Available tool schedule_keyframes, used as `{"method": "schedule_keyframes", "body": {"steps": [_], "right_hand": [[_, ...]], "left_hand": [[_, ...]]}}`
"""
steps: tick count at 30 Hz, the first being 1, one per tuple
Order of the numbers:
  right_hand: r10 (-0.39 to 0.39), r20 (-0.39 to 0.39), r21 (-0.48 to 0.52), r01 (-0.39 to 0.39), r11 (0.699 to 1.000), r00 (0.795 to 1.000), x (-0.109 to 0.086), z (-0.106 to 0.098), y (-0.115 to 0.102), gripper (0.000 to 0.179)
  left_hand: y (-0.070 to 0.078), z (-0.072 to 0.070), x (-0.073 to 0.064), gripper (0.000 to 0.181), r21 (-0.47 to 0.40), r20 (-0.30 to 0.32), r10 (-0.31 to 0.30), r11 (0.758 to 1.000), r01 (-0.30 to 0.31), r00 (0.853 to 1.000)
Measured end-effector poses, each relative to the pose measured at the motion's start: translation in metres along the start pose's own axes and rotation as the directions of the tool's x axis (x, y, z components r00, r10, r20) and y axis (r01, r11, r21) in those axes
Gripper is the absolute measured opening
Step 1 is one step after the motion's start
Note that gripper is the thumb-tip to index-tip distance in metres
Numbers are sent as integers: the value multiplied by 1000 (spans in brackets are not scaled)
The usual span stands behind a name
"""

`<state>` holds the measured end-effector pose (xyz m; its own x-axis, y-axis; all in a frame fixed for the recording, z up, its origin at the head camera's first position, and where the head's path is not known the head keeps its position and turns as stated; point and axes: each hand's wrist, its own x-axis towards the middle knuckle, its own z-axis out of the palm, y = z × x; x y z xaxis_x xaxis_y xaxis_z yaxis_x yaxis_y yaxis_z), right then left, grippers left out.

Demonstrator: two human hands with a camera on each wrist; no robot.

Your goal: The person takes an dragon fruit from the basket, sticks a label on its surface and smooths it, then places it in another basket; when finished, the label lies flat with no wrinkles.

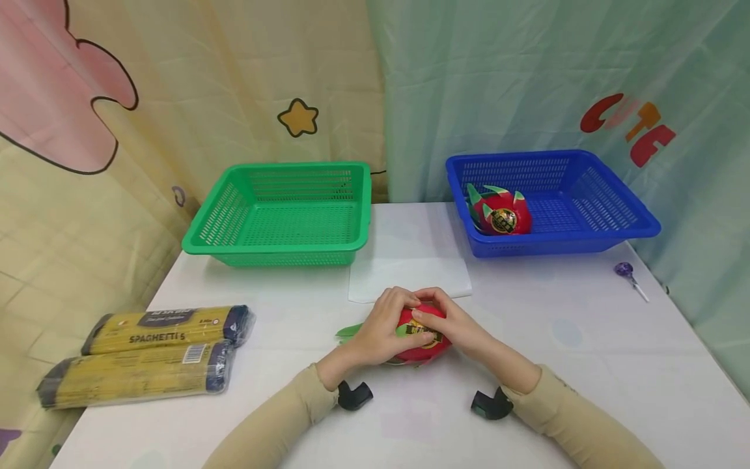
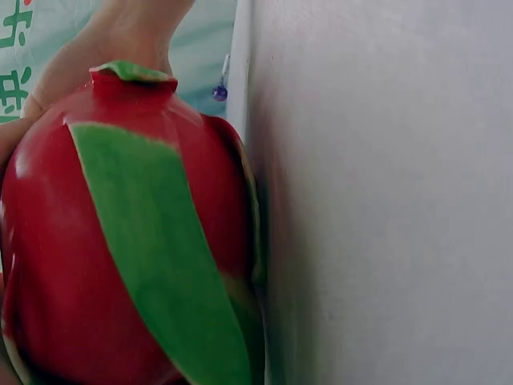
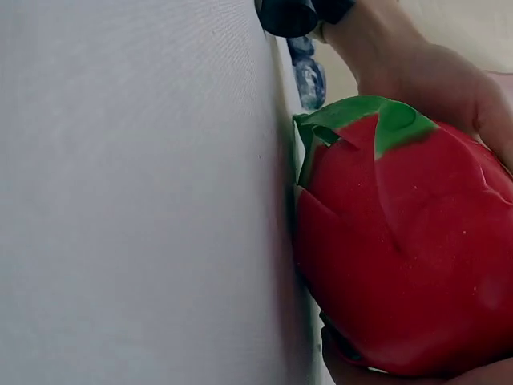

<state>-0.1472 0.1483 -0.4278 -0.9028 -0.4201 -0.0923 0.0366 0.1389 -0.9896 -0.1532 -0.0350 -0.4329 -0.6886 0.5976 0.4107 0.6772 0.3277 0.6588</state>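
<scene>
Both hands grip a red dragon fruit [image 1: 419,352] with green leaf tips and a dark gold-lettered label, low at the table's middle. My left hand [image 1: 382,329] curls over its left side, thumb across the front. From the right, my right hand [image 1: 457,326] wraps round the other side, its fingertips near the left ones. The left wrist view shows the dragon fruit [image 2: 136,224] close up, a broad green leaf across it. In the right wrist view the same dragon fruit [image 3: 409,249] sits right beside the white tabletop, with the left hand [image 3: 441,88] behind it.
A green basket [image 1: 281,249] stands at the back left. The blue basket [image 1: 562,246] at the back right holds another dragon fruit [image 1: 510,212]. Two spaghetti packs [image 1: 140,374] lie at the left, a purple lollipop [image 1: 624,270] at the right. A white sheet [image 1: 404,273] lies between the baskets.
</scene>
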Motion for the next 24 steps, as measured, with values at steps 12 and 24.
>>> {"method": "schedule_keyframes", "body": {"steps": [12,24], "right_hand": [[-185,233,39,180,983,955,4,-22,16,46],[-250,321,44,250,967,913,7,-30,20,63]], "left_hand": [[-2,-5,-2,19,-172,33,-15,985,20,999],[-2,-2,-1,13,-156,-16,-21,988,18,1000]]}}
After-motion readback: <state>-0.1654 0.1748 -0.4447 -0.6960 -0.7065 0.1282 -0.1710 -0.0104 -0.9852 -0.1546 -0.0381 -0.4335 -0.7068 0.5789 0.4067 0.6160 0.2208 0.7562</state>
